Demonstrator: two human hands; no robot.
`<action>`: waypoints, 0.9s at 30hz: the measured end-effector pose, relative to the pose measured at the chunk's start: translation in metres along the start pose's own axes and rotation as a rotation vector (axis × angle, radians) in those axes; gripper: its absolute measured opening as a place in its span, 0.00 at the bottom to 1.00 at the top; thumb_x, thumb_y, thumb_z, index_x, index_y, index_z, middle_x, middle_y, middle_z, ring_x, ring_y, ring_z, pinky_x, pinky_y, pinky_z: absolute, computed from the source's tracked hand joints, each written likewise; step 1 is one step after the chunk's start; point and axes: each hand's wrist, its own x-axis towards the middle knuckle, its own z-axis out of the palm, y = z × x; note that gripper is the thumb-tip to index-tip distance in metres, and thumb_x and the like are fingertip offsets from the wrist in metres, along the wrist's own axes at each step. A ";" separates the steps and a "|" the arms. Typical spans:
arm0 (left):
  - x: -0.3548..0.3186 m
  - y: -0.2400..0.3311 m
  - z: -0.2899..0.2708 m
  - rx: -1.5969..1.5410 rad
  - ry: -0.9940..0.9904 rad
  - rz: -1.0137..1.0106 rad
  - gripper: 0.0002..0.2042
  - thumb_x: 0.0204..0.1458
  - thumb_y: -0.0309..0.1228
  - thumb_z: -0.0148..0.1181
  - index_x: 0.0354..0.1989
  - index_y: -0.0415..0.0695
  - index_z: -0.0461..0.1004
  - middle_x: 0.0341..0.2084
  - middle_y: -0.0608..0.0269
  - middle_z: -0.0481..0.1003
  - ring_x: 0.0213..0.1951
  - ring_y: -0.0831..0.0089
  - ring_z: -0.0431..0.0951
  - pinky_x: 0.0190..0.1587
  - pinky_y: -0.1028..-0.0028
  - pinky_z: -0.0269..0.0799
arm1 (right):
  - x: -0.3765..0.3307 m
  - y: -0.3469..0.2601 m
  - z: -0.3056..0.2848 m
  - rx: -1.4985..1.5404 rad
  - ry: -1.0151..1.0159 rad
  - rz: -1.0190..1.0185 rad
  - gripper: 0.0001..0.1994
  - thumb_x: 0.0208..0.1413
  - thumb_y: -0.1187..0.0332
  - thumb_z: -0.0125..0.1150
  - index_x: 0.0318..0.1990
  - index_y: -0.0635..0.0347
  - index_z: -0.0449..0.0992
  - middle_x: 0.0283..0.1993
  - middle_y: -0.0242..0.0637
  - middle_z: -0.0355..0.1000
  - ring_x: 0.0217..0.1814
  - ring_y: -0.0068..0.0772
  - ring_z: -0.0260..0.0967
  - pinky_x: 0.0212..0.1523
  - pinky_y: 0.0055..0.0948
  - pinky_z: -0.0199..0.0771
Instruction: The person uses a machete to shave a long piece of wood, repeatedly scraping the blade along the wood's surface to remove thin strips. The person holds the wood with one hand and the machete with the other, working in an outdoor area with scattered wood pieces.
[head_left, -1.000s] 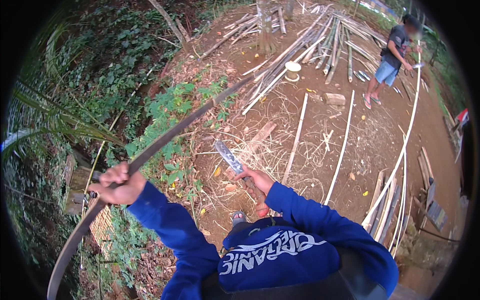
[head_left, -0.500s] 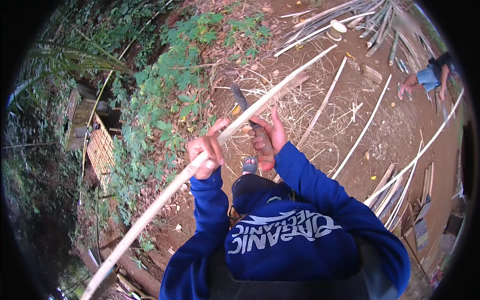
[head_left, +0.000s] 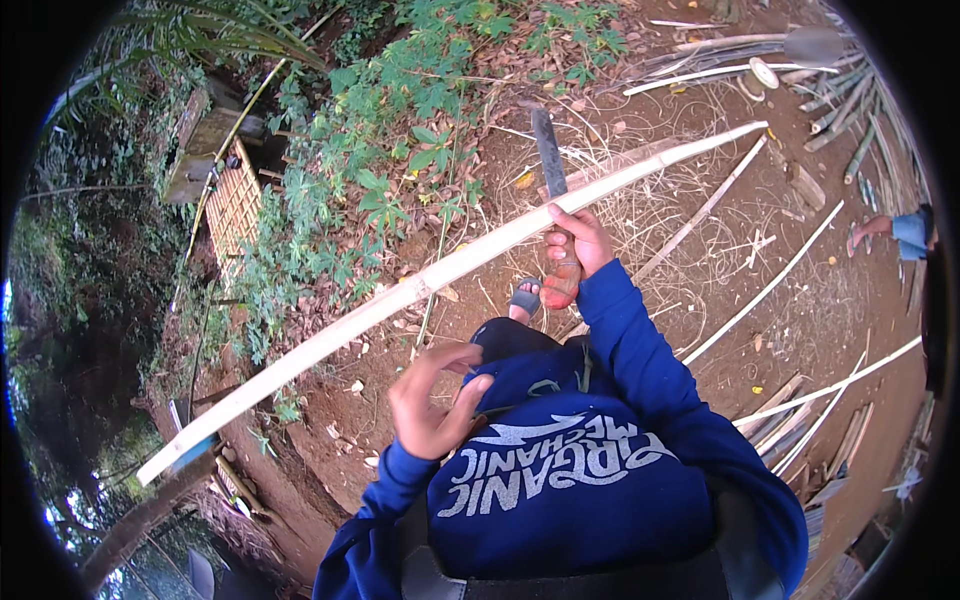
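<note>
A long pale bamboo strip point(head_left: 420, 283) stretches slantwise in front of me, from the lower left up to the right. My right hand point(head_left: 588, 240) grips a knife by its brown, red-ended handle, the dark blade point(head_left: 548, 150) pointing away from me. The same hand's thumb presses on the strip, which crosses the knife near the base of the blade. Nothing is in my left hand point(head_left: 430, 405); it hovers close to my body below the strip, fingers curved and apart.
Thin shavings point(head_left: 650, 215) litter the brown ground around a flat piece of wood. Long strips point(head_left: 765, 285) lie to the right, and a pile of bamboo poles point(head_left: 860, 110) is at the far right. Another person point(head_left: 905, 235) is at the right edge. Green plants point(head_left: 400, 120) grow on the left.
My left hand has let go of the bamboo strip and drawn back toward my body. My right thumb has come onto the strip. The whole view has shifted somewhat.
</note>
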 end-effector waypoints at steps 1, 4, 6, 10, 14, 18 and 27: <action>0.003 0.013 -0.012 0.226 0.127 0.205 0.22 0.48 0.37 0.68 0.47 0.35 0.72 0.44 0.49 0.76 0.43 0.62 0.78 0.48 0.68 0.73 | 0.000 -0.003 -0.006 -0.024 0.043 -0.022 0.06 0.58 0.71 0.61 0.38 0.61 0.71 0.28 0.29 0.65 0.24 0.17 0.58 0.19 0.19 0.60; 0.027 0.053 -0.057 0.870 0.293 0.403 0.29 0.44 0.43 0.70 0.50 0.36 0.71 0.48 0.46 0.73 0.48 0.54 0.75 0.51 0.60 0.70 | 0.001 -0.008 -0.021 -0.035 0.086 -0.027 0.06 0.58 0.72 0.61 0.39 0.62 0.71 0.28 0.29 0.64 0.24 0.17 0.59 0.19 0.20 0.61; 0.042 0.040 -0.082 1.079 0.159 0.308 0.33 0.44 0.46 0.69 0.55 0.38 0.68 0.50 0.47 0.72 0.52 0.50 0.72 0.54 0.56 0.67 | -0.002 -0.012 -0.023 -0.024 0.074 -0.044 0.06 0.57 0.72 0.61 0.39 0.62 0.71 0.28 0.30 0.64 0.24 0.18 0.59 0.19 0.20 0.61; 0.033 -0.059 -0.107 1.164 -0.145 0.069 0.25 0.50 0.44 0.62 0.53 0.43 0.69 0.44 0.52 0.75 0.38 0.54 0.78 0.39 0.61 0.74 | -0.002 -0.018 -0.026 -0.096 0.112 -0.100 0.05 0.57 0.73 0.62 0.36 0.63 0.72 0.29 0.32 0.66 0.23 0.19 0.61 0.18 0.21 0.61; 0.052 -0.077 -0.075 0.920 -0.224 0.034 0.12 0.56 0.39 0.58 0.40 0.43 0.75 0.27 0.54 0.77 0.23 0.53 0.76 0.27 0.60 0.71 | 0.002 -0.038 -0.053 -0.516 0.374 -0.159 0.14 0.58 0.57 0.62 0.35 0.61 0.74 0.24 0.30 0.65 0.20 0.18 0.61 0.18 0.22 0.64; 0.080 -0.092 -0.035 0.483 -0.418 -0.219 0.14 0.59 0.36 0.55 0.27 0.38 0.75 0.12 0.57 0.69 0.13 0.67 0.68 0.20 0.67 0.65 | -0.033 -0.053 -0.090 -0.514 0.526 -0.197 0.24 0.58 0.59 0.61 0.60 0.54 0.64 0.24 0.34 0.68 0.17 0.21 0.61 0.15 0.22 0.62; 0.071 -0.101 0.023 0.530 -0.481 -0.225 0.14 0.59 0.36 0.54 0.28 0.38 0.75 0.14 0.54 0.71 0.19 0.62 0.73 0.25 0.64 0.66 | -0.181 -0.005 -0.104 -1.322 1.002 -0.572 0.10 0.48 0.70 0.62 0.36 0.65 0.75 0.22 0.41 0.72 0.25 0.34 0.73 0.31 0.37 0.73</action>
